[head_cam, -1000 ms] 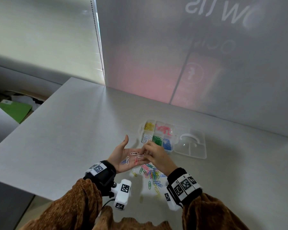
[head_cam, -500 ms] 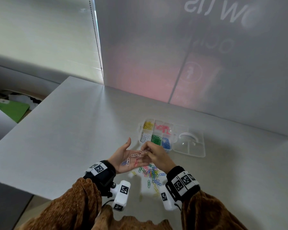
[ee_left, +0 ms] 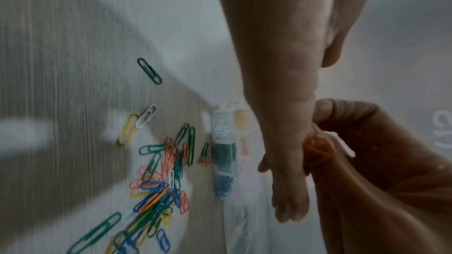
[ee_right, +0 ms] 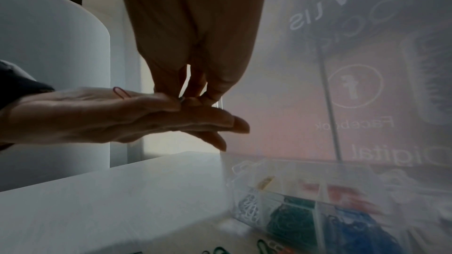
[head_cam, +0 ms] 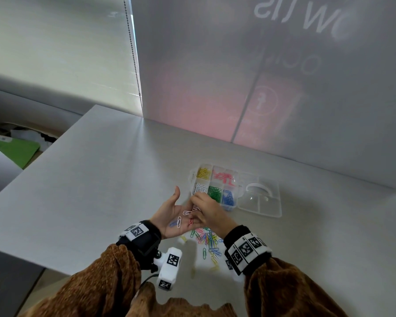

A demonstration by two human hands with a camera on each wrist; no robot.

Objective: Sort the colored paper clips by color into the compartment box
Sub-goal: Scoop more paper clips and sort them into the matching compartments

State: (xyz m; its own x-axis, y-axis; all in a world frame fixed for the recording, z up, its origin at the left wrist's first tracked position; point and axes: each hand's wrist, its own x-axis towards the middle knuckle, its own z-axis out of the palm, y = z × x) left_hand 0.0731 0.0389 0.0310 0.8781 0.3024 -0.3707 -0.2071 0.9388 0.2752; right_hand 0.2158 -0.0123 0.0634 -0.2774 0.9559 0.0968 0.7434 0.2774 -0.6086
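Note:
My left hand lies palm up over the table, fingers straight, with several loose clips on it: white clips, a red clip and a blue one. My right hand reaches down onto the left fingers and pinches a white paper clip there. The clear compartment box stands just beyond both hands, with yellow, pink, white, green and blue clips in separate cells. A mixed pile of clips lies on the table under the hands. In the right wrist view my right hand's fingertips touch the left hand.
The box's clear lid lies open to the right of the box. A translucent panel rises behind the table. The table's left edge drops off to a floor with a green sheet. A few stray clips lie apart from the pile.
Both hands have drifted a little toward the box. The right fingertips have closed in on the white clips lying on the left fingers.

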